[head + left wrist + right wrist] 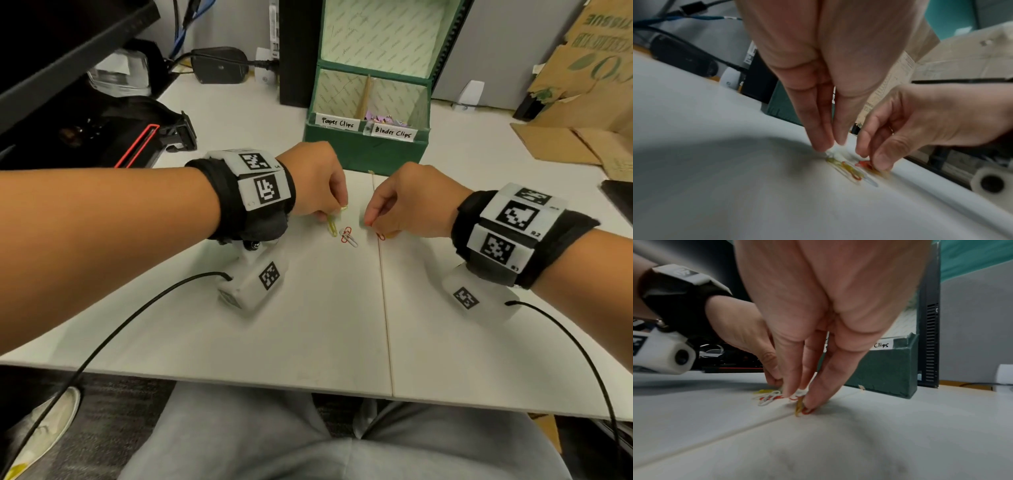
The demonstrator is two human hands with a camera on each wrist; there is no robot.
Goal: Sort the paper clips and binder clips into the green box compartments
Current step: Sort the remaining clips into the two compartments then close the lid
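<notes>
The green box (366,150) stands at the back of the white table, its left compartment labelled Paper Clips and its right one Binder Clips. Purple binder clips (383,120) lie in the right compartment. Loose on the table between my hands lie a yellow paper clip (331,226) and a red and a white paper clip (348,236) tangled together. My left hand (334,212) reaches down with curled fingers and pinches a small yellow paper clip (344,207). My right hand (371,224) pinches a red paper clip (381,236) and a yellow one (798,407) against the table.
A seam (383,274) runs down the table just right of the clips. Flattened cardboard (582,102) lies at the back right. A black bag (137,137) and a power adapter (219,65) with cables sit at the back left. A black tower (294,51) stands left of the box.
</notes>
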